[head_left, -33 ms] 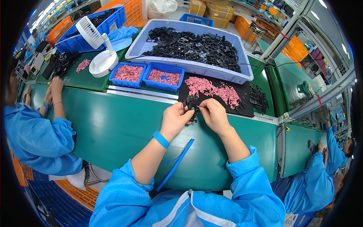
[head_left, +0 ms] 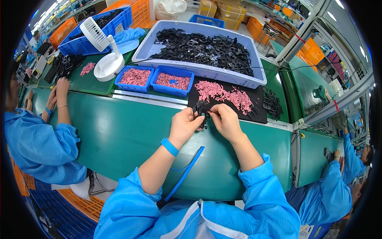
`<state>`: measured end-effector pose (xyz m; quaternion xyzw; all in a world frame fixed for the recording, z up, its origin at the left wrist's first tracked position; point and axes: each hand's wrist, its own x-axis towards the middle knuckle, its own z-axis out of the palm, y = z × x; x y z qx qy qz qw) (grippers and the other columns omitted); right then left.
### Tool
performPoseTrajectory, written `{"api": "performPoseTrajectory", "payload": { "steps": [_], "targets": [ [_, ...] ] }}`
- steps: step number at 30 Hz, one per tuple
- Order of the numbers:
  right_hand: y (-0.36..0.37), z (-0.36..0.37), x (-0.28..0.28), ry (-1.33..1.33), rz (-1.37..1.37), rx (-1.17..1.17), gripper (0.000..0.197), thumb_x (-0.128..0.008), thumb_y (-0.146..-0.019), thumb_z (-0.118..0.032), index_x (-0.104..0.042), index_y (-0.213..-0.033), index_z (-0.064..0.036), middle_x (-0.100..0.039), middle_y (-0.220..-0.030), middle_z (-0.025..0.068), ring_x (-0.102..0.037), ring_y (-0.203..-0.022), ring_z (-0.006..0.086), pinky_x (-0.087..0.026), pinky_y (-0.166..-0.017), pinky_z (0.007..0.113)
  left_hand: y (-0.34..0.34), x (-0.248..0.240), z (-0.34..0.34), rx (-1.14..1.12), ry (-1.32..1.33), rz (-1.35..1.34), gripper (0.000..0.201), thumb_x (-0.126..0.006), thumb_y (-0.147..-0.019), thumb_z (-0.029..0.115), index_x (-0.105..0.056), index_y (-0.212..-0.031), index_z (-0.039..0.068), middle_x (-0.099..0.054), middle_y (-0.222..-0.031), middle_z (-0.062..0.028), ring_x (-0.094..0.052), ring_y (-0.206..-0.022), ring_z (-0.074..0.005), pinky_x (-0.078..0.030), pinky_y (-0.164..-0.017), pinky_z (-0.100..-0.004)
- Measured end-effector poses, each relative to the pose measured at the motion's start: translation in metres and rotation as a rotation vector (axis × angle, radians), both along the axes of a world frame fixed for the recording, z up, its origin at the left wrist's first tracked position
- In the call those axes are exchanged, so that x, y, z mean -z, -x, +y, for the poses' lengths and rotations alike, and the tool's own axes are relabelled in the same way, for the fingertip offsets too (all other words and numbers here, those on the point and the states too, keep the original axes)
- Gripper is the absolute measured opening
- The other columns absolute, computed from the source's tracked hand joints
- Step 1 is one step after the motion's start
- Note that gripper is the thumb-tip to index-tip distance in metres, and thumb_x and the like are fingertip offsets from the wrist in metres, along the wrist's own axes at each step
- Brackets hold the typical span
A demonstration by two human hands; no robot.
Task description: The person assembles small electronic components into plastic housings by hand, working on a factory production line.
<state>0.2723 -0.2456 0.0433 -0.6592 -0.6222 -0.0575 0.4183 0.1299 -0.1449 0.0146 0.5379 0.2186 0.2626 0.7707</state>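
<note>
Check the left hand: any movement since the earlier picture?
No, no visible shift either way: the left hand, holding a black part, is at the same spot by the near left corner of the black mat.

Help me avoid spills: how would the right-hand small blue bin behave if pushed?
The blue bin would likely stay stiff; its straight walls suggest rigid plastic. Being low and broad, it probably won't tip. Its loose pink pieces might shift if jolted.
</note>
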Motion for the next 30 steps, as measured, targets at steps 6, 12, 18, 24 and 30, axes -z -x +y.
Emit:
{"api": "performPoseTrajectory", "payload": {
  "steps": [6, 12, 18, 24, 30],
  "targets": [
    [-0.001, -0.002, 0.002, 0.016, 0.046, 0.037, 0.010, -0.068, -0.074, 0.000, -0.060, -0.081, -0.0027, -0.061, -0.075, 0.0112, -0.062, -0.070, 0.0288, -0.049, -0.062, 0.036, 0.001, -0.001, 0.000, 0.015, -0.029, 0.037, 0.010, -0.063, -0.086, 0.000, -0.055, -0.091, 0.000, -0.063, -0.078, -0.0028, -0.060, -0.066, -0.0072, -0.049, -0.056, -0.0197],
    [-0.002, -0.004, 0.001, 0.116, 0.199, 0.057, 0.007, -0.067, -0.077, -0.004, -0.062, -0.081, -0.0019, -0.062, -0.073, 0.0095, -0.061, -0.063, 0.0211, -0.048, -0.057, 0.031, 0.002, 0.000, 0.002, 0.030, -0.112, 0.082, 0.009, -0.063, -0.086, 0.000, -0.055, -0.090, 0.000, -0.063, -0.078, -0.0031, -0.060, -0.066, -0.0063, -0.048, -0.055, -0.0200],
    [-0.013, -0.005, 0.008, 0.311, 0.705, 0.012, 0.010, -0.066, -0.083, -0.010, -0.063, -0.084, -0.0008, -0.062, -0.068, 0.0013, -0.055, -0.060, 0.0049, -0.044, -0.053, 0.022, 0.002, -0.002, 0.004, 0.061, -0.101, 0.085, 0.010, -0.064, -0.085, 0.000, -0.055, -0.090, 0.000, -0.064, -0.079, -0.0036, -0.060, -0.066, -0.0066, -0.050, -0.055, -0.0204],
    [-0.014, -0.006, 0.008, 0.327, 0.716, 0.002, 0.011, -0.066, -0.083, -0.011, -0.063, -0.085, -0.0006, -0.063, -0.069, 0.0015, -0.056, -0.060, 0.0054, -0.044, -0.053, 0.022, 0.003, 0.000, 0.006, 0.090, -0.130, 0.092, 0.011, -0.064, -0.085, 0.001, -0.055, -0.091, -0.001, -0.064, -0.080, -0.0039, -0.061, -0.067, -0.0070, -0.050, -0.055, -0.0201],
    [-0.003, -0.005, 0.001, 0.205, 0.259, 0.067, 0.006, -0.065, -0.078, -0.005, -0.061, -0.081, -0.0009, -0.062, -0.075, 0.0102, -0.061, -0.068, 0.0232, -0.048, -0.061, 0.033, 0.002, 0.000, 0.004, 0.049, -0.001, 0.097, 0.012, -0.064, -0.085, 0.002, -0.055, -0.092, -0.001, -0.064, -0.080, -0.0043, -0.062, -0.066, -0.0087, -0.052, -0.055, -0.0197]
  ]
}}
